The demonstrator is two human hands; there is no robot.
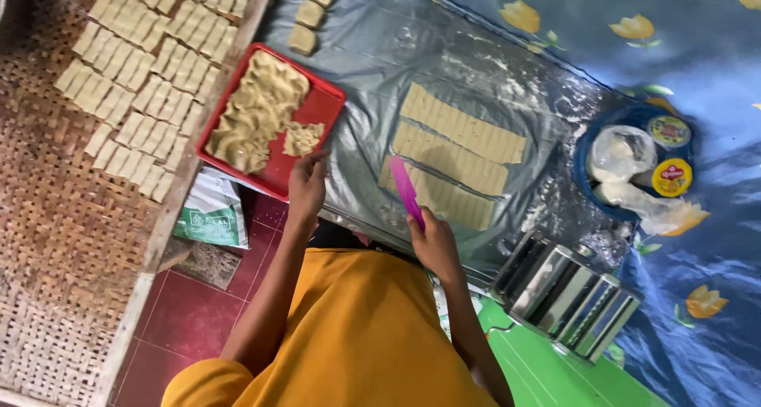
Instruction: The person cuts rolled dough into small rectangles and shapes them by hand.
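Holding one pink knife (405, 190), right hand (434, 244) beside three dough strips (453, 155).

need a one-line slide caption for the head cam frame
Left hand touches the red tray of dough scraps; right hand holds a pink plastic cutter over scored dough strips.

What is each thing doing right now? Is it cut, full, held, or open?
Left hand: touching the red tray's edge.
Right hand: holding the pink cutter.
Pink cutter: held, tip over the dough strips.
Dough strips: flat, scored into pieces.
Red tray: partly filled with dough scraps.
Woven rack: holding rows of cut pieces.
Pasta roller: unused.
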